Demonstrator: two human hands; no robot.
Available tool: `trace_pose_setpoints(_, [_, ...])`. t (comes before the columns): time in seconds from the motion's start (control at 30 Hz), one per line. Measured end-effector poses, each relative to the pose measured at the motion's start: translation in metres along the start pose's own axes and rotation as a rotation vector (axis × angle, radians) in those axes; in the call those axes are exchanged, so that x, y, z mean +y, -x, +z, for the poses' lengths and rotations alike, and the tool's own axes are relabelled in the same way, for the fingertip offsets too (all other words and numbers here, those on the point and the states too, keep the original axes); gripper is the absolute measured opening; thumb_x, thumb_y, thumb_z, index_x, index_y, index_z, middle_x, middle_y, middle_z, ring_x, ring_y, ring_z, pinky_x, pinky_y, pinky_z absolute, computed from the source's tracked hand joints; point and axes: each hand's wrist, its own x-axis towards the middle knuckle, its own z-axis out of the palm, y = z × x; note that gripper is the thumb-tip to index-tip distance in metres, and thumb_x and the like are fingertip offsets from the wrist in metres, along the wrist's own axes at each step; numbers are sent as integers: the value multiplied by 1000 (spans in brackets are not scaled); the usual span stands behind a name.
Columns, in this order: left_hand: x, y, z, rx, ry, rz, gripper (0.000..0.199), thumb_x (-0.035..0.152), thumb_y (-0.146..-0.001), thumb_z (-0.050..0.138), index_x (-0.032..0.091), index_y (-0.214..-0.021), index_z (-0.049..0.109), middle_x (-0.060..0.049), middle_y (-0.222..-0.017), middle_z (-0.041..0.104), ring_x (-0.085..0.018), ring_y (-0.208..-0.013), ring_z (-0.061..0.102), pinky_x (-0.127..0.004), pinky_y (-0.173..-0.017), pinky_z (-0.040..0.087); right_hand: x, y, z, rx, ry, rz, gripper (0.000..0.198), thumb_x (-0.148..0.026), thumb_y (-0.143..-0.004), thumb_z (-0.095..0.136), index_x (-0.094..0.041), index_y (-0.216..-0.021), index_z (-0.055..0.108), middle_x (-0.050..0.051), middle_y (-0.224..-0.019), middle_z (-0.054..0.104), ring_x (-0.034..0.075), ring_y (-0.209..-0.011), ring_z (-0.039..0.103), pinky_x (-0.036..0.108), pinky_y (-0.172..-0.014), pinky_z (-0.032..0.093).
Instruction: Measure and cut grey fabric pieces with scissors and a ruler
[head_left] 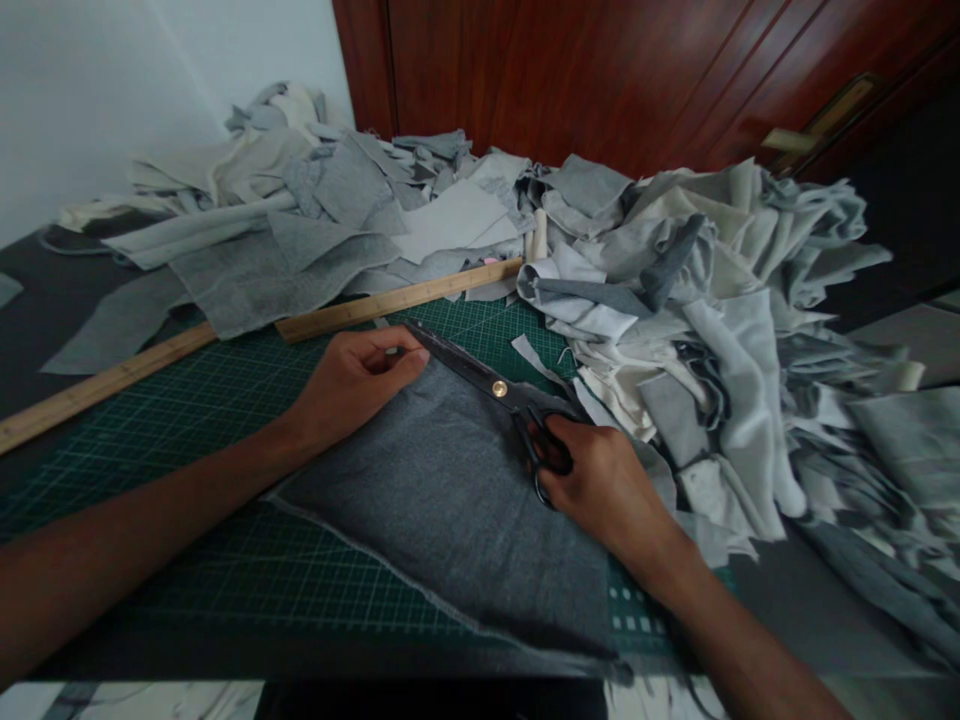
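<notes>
A dark grey piece of fabric (450, 480) lies on the green cutting mat (202, 580). My left hand (367, 375) pinches its far left corner between thumb and fingertips. My right hand (600, 480) is closed round the handles of a pair of black scissors (469, 370) with a brass pivot. The blades lie along the fabric's far edge, pointing left, and their tips reach my left fingertips. The blades look closed or nearly so. A narrow grey strip (536, 355) lies just beyond the scissors.
Two wooden rulers (405, 297) (105, 385) lie across the mat's far side. Heaped grey and white fabric scraps (337, 190) fill the back of the table, with another big heap (720, 330) at the right. Behind stand a white wall and a reddish wooden door (600, 80).
</notes>
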Motion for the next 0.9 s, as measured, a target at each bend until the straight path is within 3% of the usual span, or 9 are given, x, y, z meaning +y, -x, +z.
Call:
trace_pose_setpoints(0.2, [-1, 0, 2, 35, 88, -18, 14, 30, -83, 69, 18, -86, 75, -2, -84, 77, -12, -68, 67, -20, -59, 52, 0, -1, -4, 25, 31, 3, 8, -19, -79, 62, -21, -76, 55, -3, -63, 51, 13, -57, 45, 29, -58, 23])
trace_pose_setpoints(0.37, [-2, -1, 3, 48, 105, -28, 16, 27, -81, 68, 16, -90, 76, -1, -78, 75, -9, -61, 64, -17, -55, 49, 1, -1, -2, 60, 38, -9, 7, -18, -80, 61, -21, -77, 54, -4, -63, 51, 13, -57, 43, 29, -58, 22])
trace_pose_setpoints(0.6, [-7, -1, 2, 38, 62, -3, 21, 30, -85, 67, 15, -95, 77, -3, -85, 76, -12, -70, 67, -19, -60, 52, 1, -1, 1, 59, 3, -20, 11, -16, -78, 60, -22, -74, 52, -5, -60, 46, 12, -54, 39, 28, -58, 22])
trace_pose_setpoints(0.9, [-5, 0, 2, 44, 50, -24, 16, 31, -82, 67, 15, -80, 70, 2, -67, 65, -8, -55, 56, -16, -48, 41, 3, -1, 0, 55, -10, -25, 11, -17, -80, 58, -23, -73, 50, -4, -59, 45, 13, -53, 37, 29, -58, 22])
